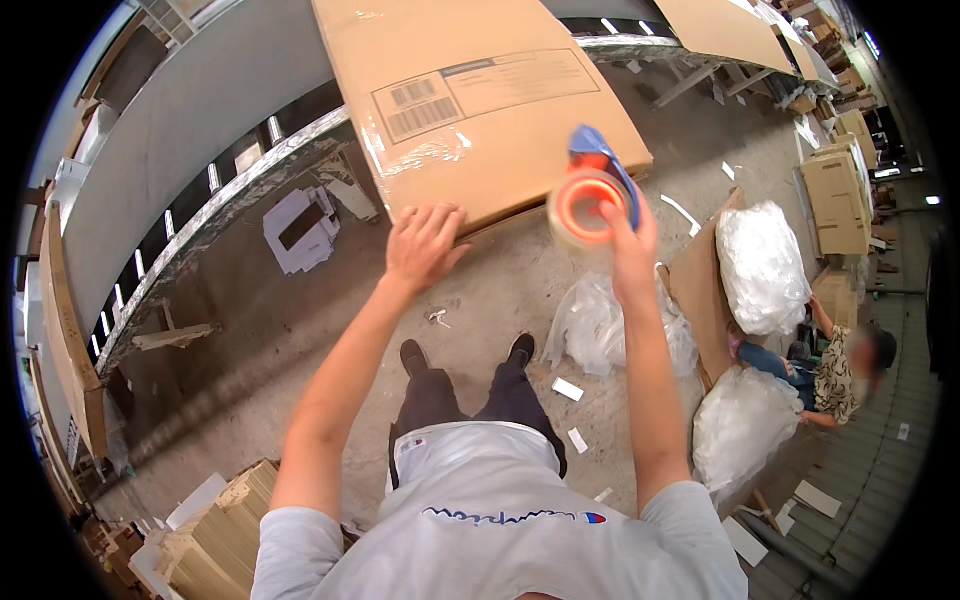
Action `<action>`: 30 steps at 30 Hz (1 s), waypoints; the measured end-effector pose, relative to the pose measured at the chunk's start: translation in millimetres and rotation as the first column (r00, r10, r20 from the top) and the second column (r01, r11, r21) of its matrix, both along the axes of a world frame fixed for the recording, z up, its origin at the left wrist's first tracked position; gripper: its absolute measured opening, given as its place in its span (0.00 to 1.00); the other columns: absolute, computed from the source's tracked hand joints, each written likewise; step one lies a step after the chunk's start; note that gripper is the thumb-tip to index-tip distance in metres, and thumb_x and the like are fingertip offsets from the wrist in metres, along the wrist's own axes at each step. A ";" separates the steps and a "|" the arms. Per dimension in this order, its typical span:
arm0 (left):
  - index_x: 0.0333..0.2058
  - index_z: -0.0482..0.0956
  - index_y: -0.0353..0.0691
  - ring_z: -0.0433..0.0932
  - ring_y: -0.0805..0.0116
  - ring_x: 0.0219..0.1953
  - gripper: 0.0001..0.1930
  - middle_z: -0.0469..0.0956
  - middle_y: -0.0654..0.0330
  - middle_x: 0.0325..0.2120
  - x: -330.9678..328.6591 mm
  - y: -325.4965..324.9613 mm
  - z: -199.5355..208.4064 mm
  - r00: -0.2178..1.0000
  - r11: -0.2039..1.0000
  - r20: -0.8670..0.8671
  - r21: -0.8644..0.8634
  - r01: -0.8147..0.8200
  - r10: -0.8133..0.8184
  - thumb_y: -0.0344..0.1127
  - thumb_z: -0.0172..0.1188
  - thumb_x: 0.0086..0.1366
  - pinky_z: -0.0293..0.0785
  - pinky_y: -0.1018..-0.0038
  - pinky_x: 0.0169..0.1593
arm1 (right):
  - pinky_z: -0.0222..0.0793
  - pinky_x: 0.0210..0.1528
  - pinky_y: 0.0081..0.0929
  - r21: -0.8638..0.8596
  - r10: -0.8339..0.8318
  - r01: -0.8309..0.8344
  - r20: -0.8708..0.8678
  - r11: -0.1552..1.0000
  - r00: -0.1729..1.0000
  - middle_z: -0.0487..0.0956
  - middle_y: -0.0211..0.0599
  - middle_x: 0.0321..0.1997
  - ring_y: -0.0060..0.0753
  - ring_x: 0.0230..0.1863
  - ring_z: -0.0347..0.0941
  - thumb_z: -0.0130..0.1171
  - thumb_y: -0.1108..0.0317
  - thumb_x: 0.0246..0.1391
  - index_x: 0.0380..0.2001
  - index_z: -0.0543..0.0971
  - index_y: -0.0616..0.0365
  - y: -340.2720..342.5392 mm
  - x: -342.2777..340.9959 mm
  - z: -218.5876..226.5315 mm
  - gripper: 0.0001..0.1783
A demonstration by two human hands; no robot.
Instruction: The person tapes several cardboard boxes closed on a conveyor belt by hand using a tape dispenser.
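1. Resting over the near left corner of the cardboard box (500, 150), the left hand (427, 245) in the head view lies with its fingers loosely bent on the top face and its thumb by the near edge. It is not clenched; this placing probably steadies the corner, though how firmly it presses cannot be told.
2. The right hand (632, 245) has its fingers wrapped around the blue-and-orange tape dispenser (603, 158), near the box's right front corner. The hold seems to leave the roll of tape (562, 232) clear of the palm, so it can turn. Blur hides whether the dispenser touches the cardboard.
3. The box lies flat, its printed panel (487, 95) facing up, and its near end juts past the metal rail (240, 158) toward the person. That overhang likely keeps the near edge within reach of both hands.
4. Glossy patches near the left side suggest clear tape or film there.
5. Off to the right, a co-worker (838, 375) is beside bulky plastic-wrapped bundles (765, 270), well apart from the box.
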State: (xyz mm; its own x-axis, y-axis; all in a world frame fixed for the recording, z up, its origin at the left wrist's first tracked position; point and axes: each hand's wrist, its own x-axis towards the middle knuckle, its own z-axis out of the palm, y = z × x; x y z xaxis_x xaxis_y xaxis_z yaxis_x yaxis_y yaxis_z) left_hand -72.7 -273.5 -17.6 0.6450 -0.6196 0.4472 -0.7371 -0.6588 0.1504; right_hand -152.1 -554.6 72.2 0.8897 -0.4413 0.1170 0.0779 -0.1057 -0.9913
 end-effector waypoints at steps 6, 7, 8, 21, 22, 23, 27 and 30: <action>0.43 0.82 0.48 0.79 0.73 0.44 0.21 0.81 0.71 0.42 4.2 12.1 -25.0 0.995 0.980 0.098 -0.194 0.051 -0.032 0.47 0.73 0.52 0.67 0.69 0.51 | 0.78 0.48 0.48 -0.872 0.073 -0.472 -0.466 0.134 0.882 0.77 0.51 0.54 0.57 0.47 0.79 0.64 0.62 0.53 0.49 0.77 0.56 105.1 91.8 10.7 0.20; 0.43 0.82 0.48 0.80 0.73 0.43 0.20 0.81 0.71 0.42 4.4 7.3 -21.6 0.991 0.967 0.123 -0.238 0.089 -0.061 0.45 0.73 0.51 0.68 0.70 0.48 | 0.78 0.47 0.49 -0.868 0.082 -0.482 -0.475 0.120 0.876 0.76 0.50 0.53 0.58 0.45 0.80 0.65 0.62 0.53 0.48 0.76 0.56 102.3 98.2 7.9 0.20; 0.43 0.83 0.48 0.80 0.73 0.43 0.20 0.81 0.71 0.42 5.0 8.2 -22.8 0.990 0.967 0.126 -0.235 0.094 -0.065 0.45 0.73 0.51 0.68 0.70 0.48 | 0.78 0.46 0.49 -0.868 0.100 -0.485 -0.477 0.102 0.873 0.76 0.49 0.53 0.59 0.43 0.80 0.65 0.63 0.53 0.48 0.76 0.55 99.2 107.9 7.7 0.20; 0.39 0.86 0.46 0.81 0.71 0.38 0.19 0.83 0.69 0.37 9.6 31.8 -9.1 0.970 0.986 0.233 -0.134 0.097 -0.063 0.50 0.74 0.54 0.74 0.72 0.42 | 0.79 0.47 0.46 -0.811 0.050 -0.521 -0.528 0.265 0.848 0.61 0.48 0.73 0.59 0.46 0.74 0.69 0.74 0.43 0.68 0.64 0.53 77.4 -121.1 -46.8 0.46; 0.40 0.86 0.46 0.81 0.71 0.39 0.18 0.83 0.69 0.37 8.4 29.8 -9.4 0.972 0.984 0.225 -0.148 0.101 -0.066 0.49 0.73 0.54 0.74 0.72 0.42 | 0.79 0.47 0.46 -0.817 0.065 -0.517 -0.519 0.254 0.852 0.61 0.49 0.73 0.59 0.45 0.74 0.69 0.74 0.42 0.68 0.65 0.54 74.1 -119.0 -60.3 0.46; 0.40 0.85 0.46 0.81 0.71 0.39 0.18 0.83 0.70 0.37 7.0 28.2 -10.9 0.974 0.981 0.215 -0.161 0.104 -0.068 0.48 0.72 0.54 0.74 0.72 0.43 | 0.79 0.46 0.46 -0.823 0.081 -0.514 -0.511 0.242 0.856 0.61 0.49 0.73 0.60 0.45 0.75 0.69 0.74 0.42 0.67 0.66 0.55 70.8 -101.4 -75.9 0.45; 0.39 0.86 0.46 0.81 0.70 0.39 0.18 0.83 0.70 0.37 3.8 34.5 -12.4 0.971 0.986 0.232 -0.141 0.093 -0.059 0.49 0.73 0.54 0.74 0.71 0.43 | 0.80 0.46 0.48 -0.731 0.043 -0.654 -0.660 0.195 0.750 0.70 0.54 0.66 0.61 0.43 0.80 0.69 0.68 0.40 0.56 0.77 0.58 97.6 3.1 -86.7 0.34; 0.39 0.86 0.47 0.80 0.69 0.39 0.18 0.83 0.69 0.37 -2.6 36.3 -15.2 0.978 0.986 0.206 -0.149 0.074 -0.042 0.50 0.75 0.53 0.74 0.71 0.42 | 0.81 0.46 0.44 -0.397 0.033 -0.885 -0.909 0.242 0.416 0.81 0.56 0.52 0.54 0.43 0.83 0.69 0.65 0.36 0.41 0.86 0.61 98.2 50.1 -109.8 0.24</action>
